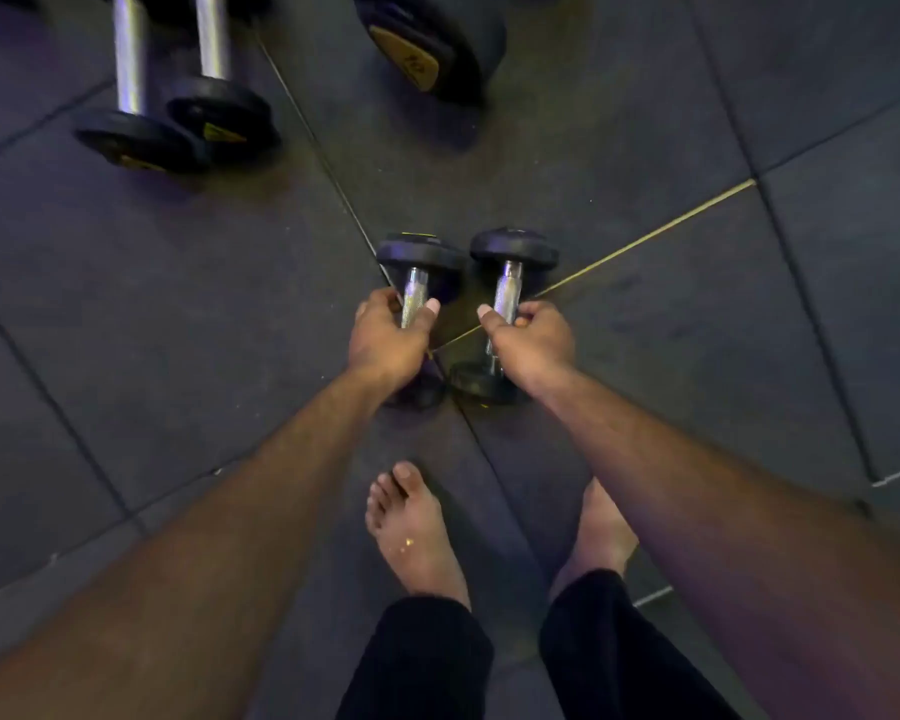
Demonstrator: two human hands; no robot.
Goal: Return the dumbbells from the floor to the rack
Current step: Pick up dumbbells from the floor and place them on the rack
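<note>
My bare feet stand near; just beyond, my left hand and right hand each curl round a small dumbbell's knurled steel bar on the floor; stiff, light, grippy mid-bar

The single view came from a camera worn on the person's head and looked steeply downward and a little forward at the dark tiled floor, so that both forearms ran up from the bottom corners toward the middle of the frame. It was close enough that the left hand and right hand sat near the centre, with the bare feet directly below them, and the wide lens bent the tile seams toward the edges. With only this one view, there was no second camera to share any part of the scene.
</note>
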